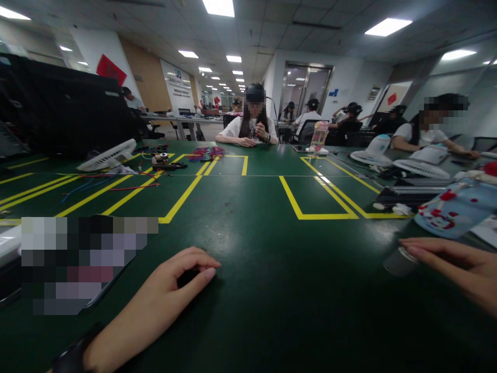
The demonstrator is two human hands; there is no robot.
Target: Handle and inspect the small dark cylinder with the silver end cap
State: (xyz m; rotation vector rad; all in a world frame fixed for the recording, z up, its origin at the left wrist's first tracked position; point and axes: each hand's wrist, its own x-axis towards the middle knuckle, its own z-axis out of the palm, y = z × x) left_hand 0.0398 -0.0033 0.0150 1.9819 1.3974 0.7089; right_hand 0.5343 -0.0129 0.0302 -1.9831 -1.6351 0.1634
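My left hand point(188, 277) rests on the dark green table top point(248, 311), its fingers loosely curled and the thumb just below the index finger. Between them shows a dark gap, with nothing held. At the right, my right hand point(458, 264) pinches a small grey cylinder point(401, 261) by its lighter-rimmed end, thumb and fingertips together. The cylinder leans at a slant low over the table; whether it touches the surface I cannot tell. What kind of part it is does not show clearly.
Left of my left hand lies a blurred-out flat device point(97, 264). A light-blue patterned bag point(458, 202) stands beyond my right hand, near dark metal bars point(411, 192) and white fans point(421, 168). Farther back are tangled wires point(205, 153), a bottle point(319, 137) and a seated person point(252, 122).
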